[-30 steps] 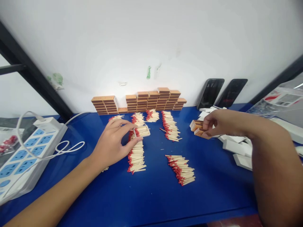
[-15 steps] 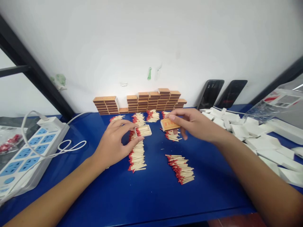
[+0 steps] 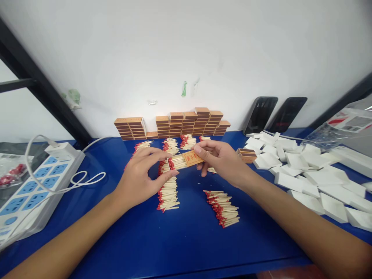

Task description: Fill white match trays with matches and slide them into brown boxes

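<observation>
Between thumb and fingers, my left hand grips the outer end of a white matchbox tray full of red-headed matches. My right hand pinches an orange matchbox sleeve, which covers the tray's right end. The left part of the tray, with the match heads, still shows outside the sleeve. Below my left hand lies a long pile of matches. Another match pile lies nearer to me on the right. Smaller match piles sit behind my hands.
Stacked matchboxes line the wall, and a few more matchboxes lie beyond my right wrist. White trays are heaped at right, below two leaning phones. A power strip with a white cable occupies the left.
My right hand has moved left with the sleeve, which now sits over the tray's right end instead of apart from it. My left hand has hardly moved.
</observation>
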`<action>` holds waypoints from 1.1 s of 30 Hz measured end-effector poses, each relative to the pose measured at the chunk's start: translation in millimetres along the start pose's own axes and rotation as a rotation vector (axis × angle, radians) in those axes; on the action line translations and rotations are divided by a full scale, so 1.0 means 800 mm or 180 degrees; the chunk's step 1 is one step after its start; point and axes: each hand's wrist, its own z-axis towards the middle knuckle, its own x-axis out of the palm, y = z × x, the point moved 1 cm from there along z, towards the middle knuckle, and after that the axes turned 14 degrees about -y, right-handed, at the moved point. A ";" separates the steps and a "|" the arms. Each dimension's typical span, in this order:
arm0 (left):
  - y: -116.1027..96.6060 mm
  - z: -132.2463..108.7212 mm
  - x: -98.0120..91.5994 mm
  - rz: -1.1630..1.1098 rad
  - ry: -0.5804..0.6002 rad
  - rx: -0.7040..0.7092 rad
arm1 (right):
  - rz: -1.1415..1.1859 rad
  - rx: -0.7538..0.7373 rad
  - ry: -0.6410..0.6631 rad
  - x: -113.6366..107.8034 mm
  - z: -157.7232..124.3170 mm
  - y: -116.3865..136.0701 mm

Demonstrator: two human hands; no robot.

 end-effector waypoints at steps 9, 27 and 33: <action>-0.003 0.000 0.001 -0.0115 0.0026 -0.0030 | 0.0564 -0.0068 -0.0038 0.024 -0.011 -0.013; -0.012 0.002 0.003 -0.0335 0.0049 0.0123 | -0.0384 -0.0640 0.0578 0.041 -0.045 -0.021; -0.002 0.002 0.000 -0.0232 0.0047 0.0039 | -0.1036 -0.1482 0.0260 0.020 -0.021 -0.019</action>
